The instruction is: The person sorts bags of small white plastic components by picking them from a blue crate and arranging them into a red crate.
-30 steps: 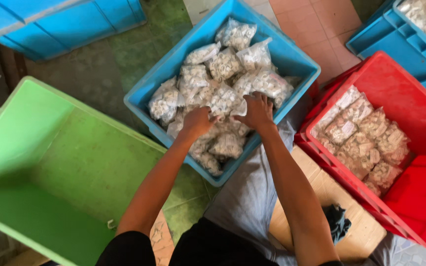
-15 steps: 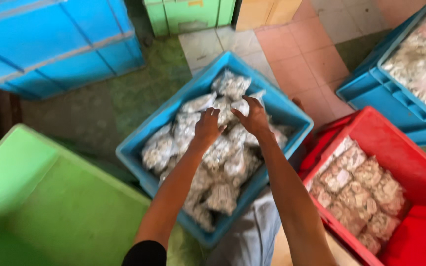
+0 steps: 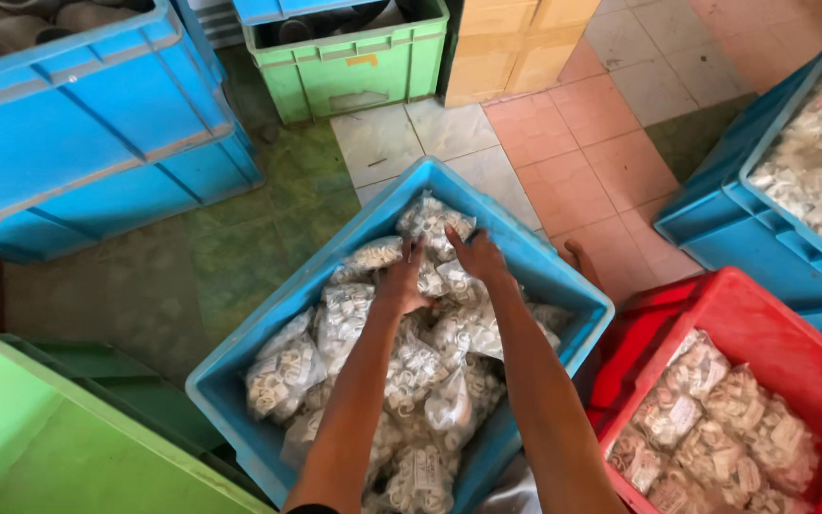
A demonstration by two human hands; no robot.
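Observation:
Both my arms reach into a blue crate (image 3: 240, 371) filled with several clear plastic bags of small white parts (image 3: 287, 366). My left hand (image 3: 400, 281) lies palm down on the bags near the crate's far end, its fingers spread over a bag. My right hand (image 3: 478, 255) is just to its right, fingers apart, touching the bags by the far corner. Whether either hand has closed on a bag cannot be made out.
A red crate (image 3: 773, 314) with more bags stands at the right, and a blue crate (image 3: 715, 219) of bags beyond it. A green crate (image 3: 11, 438) sits at lower left. A large blue crate (image 3: 78, 162) and a green bin (image 3: 354, 71) stand farther off on the tiled floor.
The view has tilted up and away, showing more floor and far crates. Both hands have moved toward the far end of the blue crate, over the bags.

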